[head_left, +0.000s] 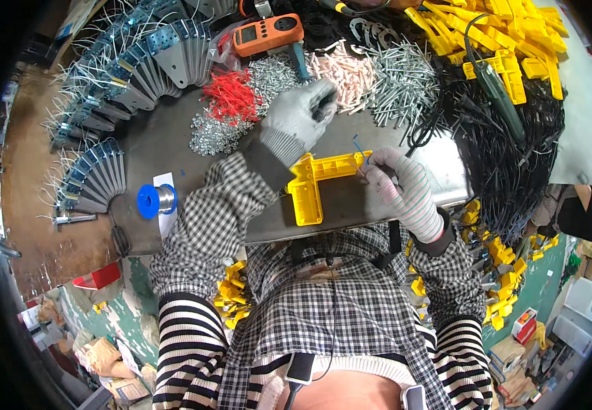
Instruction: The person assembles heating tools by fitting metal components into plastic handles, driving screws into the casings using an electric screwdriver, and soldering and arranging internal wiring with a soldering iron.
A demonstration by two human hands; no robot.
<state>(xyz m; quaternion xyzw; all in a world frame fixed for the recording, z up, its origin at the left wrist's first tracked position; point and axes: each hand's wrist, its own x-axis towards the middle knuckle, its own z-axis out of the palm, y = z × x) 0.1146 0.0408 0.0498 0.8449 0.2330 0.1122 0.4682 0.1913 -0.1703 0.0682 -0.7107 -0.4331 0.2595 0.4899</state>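
Note:
My left hand [298, 115], in a grey glove, is at the near edge of a heap of pale pink small parts [345, 74]. Its fingers curl inward; whatever they hold, if anything, is hidden. A yellow T-shaped plastic housing [307, 203] lies on the bench, its open side up, partly behind my left cuff. At the housing's right end my right hand [404, 191], in a whitish striped glove, pinches thin wires [359, 145], one blue and one reddish.
Heaps of red sleeves [231, 94], nuts [215, 134] and long screws [405, 82] line the back. An orange meter [268, 34] sits behind them. Left are fanned metal brackets [94, 179] and a solder spool [156, 200]; right, black cables [507, 178], yellow housings [501, 27] and a soldering iron [497, 99].

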